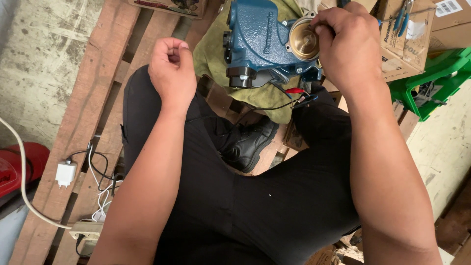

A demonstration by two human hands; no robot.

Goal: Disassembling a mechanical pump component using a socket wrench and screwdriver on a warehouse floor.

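Note:
A blue cast-metal pump body (257, 39) lies on a green cloth (211, 54) over a wooden pallet, in front of my crossed legs. Its round brass opening (301, 40) faces up at the right. My right hand (346, 46) rests against that brass part, fingertips pinched at its rim; whether they hold a small piece I cannot tell. My left hand (171, 71) hovers left of the pump with the fingers curled loosely, nothing visible in it. Red and black wires (294, 95) trail from under the pump.
Cardboard boxes (409, 44) with blue-handled pliers (402, 19) on top stand at the upper right, beside a green plastic crate (431, 81). A white charger (65, 173), cables and a power strip (86, 229) lie on the pallet planks (93, 88) at left. My black boot (250, 145) sits mid-frame.

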